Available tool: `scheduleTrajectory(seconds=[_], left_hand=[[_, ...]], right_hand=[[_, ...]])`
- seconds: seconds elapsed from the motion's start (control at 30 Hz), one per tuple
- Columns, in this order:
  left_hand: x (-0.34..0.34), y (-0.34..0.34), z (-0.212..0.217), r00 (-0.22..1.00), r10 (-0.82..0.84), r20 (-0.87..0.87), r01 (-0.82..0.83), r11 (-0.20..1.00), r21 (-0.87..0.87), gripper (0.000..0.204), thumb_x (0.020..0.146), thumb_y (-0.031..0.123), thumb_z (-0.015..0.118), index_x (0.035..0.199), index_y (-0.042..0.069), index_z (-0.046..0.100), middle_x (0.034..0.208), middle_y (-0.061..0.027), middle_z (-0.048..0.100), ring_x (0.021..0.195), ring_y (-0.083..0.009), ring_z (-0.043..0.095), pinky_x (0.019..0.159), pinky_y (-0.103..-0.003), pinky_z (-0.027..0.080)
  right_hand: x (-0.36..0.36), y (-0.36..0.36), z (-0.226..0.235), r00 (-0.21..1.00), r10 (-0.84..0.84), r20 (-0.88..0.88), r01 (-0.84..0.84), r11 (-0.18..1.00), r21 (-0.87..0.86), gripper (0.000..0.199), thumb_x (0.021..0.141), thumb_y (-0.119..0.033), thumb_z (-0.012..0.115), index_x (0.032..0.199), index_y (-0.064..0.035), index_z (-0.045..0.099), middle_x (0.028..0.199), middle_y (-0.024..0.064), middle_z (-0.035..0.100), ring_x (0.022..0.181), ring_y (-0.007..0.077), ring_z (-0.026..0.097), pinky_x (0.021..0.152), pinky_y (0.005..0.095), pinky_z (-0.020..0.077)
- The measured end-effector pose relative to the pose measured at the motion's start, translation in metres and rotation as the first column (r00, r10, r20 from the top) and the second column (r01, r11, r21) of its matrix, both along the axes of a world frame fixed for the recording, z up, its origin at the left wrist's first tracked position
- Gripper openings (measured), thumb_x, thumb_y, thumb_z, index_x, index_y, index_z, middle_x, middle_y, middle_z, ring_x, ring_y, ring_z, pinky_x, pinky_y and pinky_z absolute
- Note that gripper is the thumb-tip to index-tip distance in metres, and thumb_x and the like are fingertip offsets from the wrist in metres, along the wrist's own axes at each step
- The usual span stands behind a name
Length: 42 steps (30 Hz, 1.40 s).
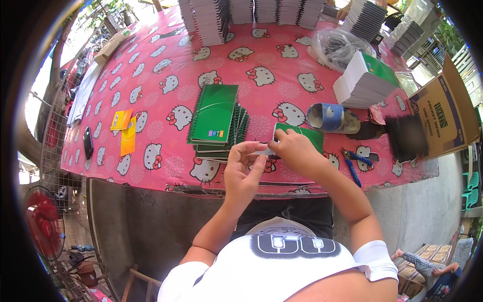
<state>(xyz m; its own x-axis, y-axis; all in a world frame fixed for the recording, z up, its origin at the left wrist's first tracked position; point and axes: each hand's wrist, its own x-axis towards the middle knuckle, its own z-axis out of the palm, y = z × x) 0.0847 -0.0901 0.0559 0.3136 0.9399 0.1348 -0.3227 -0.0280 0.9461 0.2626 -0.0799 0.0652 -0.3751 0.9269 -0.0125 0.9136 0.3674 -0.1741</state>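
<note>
My left hand [241, 171] is in front of me at the table's near edge, fingers curled, thumb and index finger close to a thin black binding coil [272, 157]. From the right, my right hand [296, 152] reaches over a green notebook [312, 135] and pinches at its left side, where the coil is. The fingertips of both hands nearly meet, and they partly hide the coil and the notebook. Just left of them a pile of green spiral notebooks [215, 113] lies on the pink patterned table cover [176, 100].
Blue-handled pliers [356, 166] and a blue slipper-like object [327, 118] lie to the right. Beyond are a green-topped paper stack [365, 83], black coils [402, 138] and a cardboard box [443, 113]. Leftward are yellow-orange booklets [128, 136] and a phone [88, 142]. Tall notebook stacks [209, 20] stand at the back.
</note>
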Motion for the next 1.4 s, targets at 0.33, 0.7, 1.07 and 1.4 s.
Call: scheduleTrajectory(seconds=[0.33,0.7,1.07,1.4], left_hand=[[0.011,-0.015,-0.033,0.992,-0.089,-0.093,0.08,0.992,-0.099,0.039,0.092,0.0,0.056,0.127,0.002,0.038,0.114,-0.0115,0.054,0.093,-0.0135,0.058,0.084,-0.026,0.048],[0.027,0.028,-0.016,0.9,-0.219,0.378,0.416,0.693,-0.589,0.041,0.098,0.024,0.052,0.13,0.002,0.037,0.11,-0.0136,0.058,0.099,-0.02,0.061,0.078,-0.03,0.052],[0.053,0.037,-0.043,0.95,0.113,-0.292,0.049,0.868,0.494,0.042,0.09,-0.01,0.051,0.128,0.006,0.043,0.115,-0.0144,0.054,0.105,-0.0248,0.057,0.086,-0.033,0.047],[0.05,0.032,-0.023,0.734,0.189,-0.652,0.217,0.845,0.488,0.065,0.081,-0.002,0.065,0.138,0.021,0.044,0.134,-0.0194,0.042,0.118,-0.0341,0.049,0.102,-0.052,0.033]], right_hand=[[0.0,0.0,0.002,0.999,0.034,-0.018,-0.034,0.999,0.007,0.028,0.071,-0.003,0.066,0.098,-0.0052,0.06,0.102,0.0148,0.055,0.093,0.0327,0.059,0.077,0.041,0.0506],[0.034,-0.031,0.027,0.732,-0.135,-0.668,0.362,0.908,0.213,0.036,0.075,0.006,0.059,0.111,-0.0009,0.061,0.099,0.0208,0.064,0.088,0.0349,0.064,0.076,0.0423,0.0512],[0.084,-0.067,-0.039,0.163,-0.295,-0.941,0.356,0.907,-0.223,0.047,0.078,0.011,0.067,0.115,-0.0072,0.043,0.112,0.0028,0.048,0.105,0.0135,0.05,0.09,0.027,0.0448],[0.053,-0.055,-0.058,0.216,-0.31,-0.926,0.378,0.901,-0.213,0.027,0.084,0.01,0.06,0.1,-0.0046,0.045,0.092,0.002,0.05,0.089,0.0082,0.048,0.08,0.0234,0.0409]])
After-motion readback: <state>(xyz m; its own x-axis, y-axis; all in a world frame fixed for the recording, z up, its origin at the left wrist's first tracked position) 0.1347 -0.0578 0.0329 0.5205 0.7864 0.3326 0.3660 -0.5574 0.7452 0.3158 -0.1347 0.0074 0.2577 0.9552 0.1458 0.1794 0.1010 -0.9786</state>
